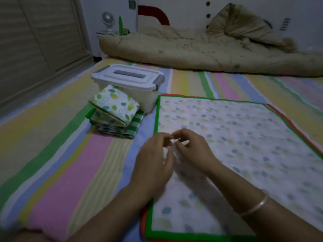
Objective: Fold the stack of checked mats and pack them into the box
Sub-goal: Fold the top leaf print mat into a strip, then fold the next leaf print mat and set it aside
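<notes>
A flat stack of mats lies on the bed at the right. The top mat (244,137) is white with a leaf print and a green border, and a red-edged mat (277,110) peeks out beneath it. My left hand (153,161) and my right hand (192,147) hover close together over the top mat's left part, fingers loosely curled and fingertips nearly meeting. Blur hides whether the right hand pinches the fabric. Several folded mats (113,116), leaf-printed and green-checked, are piled at the left. Behind them stands the plastic box (129,82) with its white lid clipped on.
The bed carries a pastel striped sheet (70,163). A rumpled beige quilt (192,48) and a pillow (244,23) lie across the far end. A small fan (108,21) and a green bottle (120,25) stand at the back left. A wardrobe (35,41) runs along the left.
</notes>
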`<state>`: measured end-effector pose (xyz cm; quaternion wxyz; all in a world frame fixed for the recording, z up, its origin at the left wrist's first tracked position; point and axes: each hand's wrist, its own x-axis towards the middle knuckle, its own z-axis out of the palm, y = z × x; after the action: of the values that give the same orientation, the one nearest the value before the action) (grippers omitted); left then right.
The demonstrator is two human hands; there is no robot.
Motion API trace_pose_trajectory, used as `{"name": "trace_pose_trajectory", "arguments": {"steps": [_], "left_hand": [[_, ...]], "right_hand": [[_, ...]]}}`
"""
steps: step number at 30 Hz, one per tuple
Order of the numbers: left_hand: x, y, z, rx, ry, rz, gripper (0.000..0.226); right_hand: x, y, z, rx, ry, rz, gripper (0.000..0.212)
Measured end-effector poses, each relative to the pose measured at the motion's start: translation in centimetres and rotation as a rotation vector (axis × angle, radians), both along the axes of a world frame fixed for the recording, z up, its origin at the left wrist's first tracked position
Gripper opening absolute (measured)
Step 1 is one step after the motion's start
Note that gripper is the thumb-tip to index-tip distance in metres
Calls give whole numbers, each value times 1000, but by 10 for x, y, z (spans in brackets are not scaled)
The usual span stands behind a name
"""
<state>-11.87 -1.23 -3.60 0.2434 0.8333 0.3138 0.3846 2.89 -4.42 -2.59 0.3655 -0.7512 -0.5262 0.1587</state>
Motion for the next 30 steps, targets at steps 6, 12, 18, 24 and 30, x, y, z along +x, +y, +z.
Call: {"name": "trace_pose_trajectory", "arguments": {"steps": [6, 12, 18, 24, 30], "left_hand": [[38, -84, -2, -28, 209, -371, 28], [40, -98, -8, -45, 613, -464, 97], [44, -98, -4, 83, 802, -549, 106], [41, -88, 14, -40, 816, -623, 91], [36, -84, 36, -191, 810, -640, 49]], "right_hand": [[63, -131, 4, -2, -31, -34, 43], [85, -206, -5, -198, -53, 183, 56], [83, -214, -11, -396, -296, 435, 100], [87, -217, 6, -452, -124, 475, 79], [94, -222, 13, -371, -37, 390, 33]]}}
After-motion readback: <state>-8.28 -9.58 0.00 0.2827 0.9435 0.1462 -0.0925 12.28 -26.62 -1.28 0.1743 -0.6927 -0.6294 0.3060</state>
